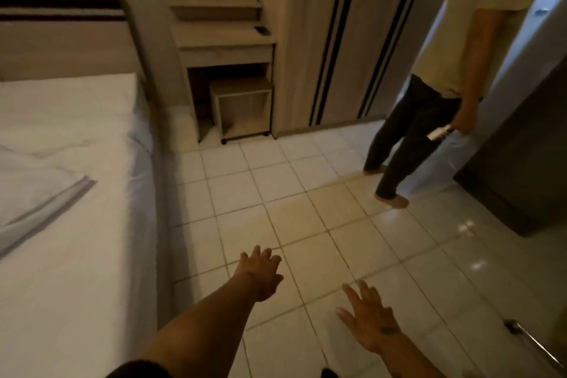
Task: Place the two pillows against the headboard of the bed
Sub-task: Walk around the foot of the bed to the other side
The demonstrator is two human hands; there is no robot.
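Left hand (260, 275) and right hand (366, 314), fingers apart and empty, reach over the tiled floor (306, 193) right of the bed (76, 163). No pillow is clearly visible; the far-left headboard (61, 40) stands bare. Risk: collision with the bystander (429, 101) at far right.

Head view, single wide-angle camera.
Looks forward and down beside the bed (70, 163), across the tiled floor (306, 224) toward the wardrobe (352, 40).
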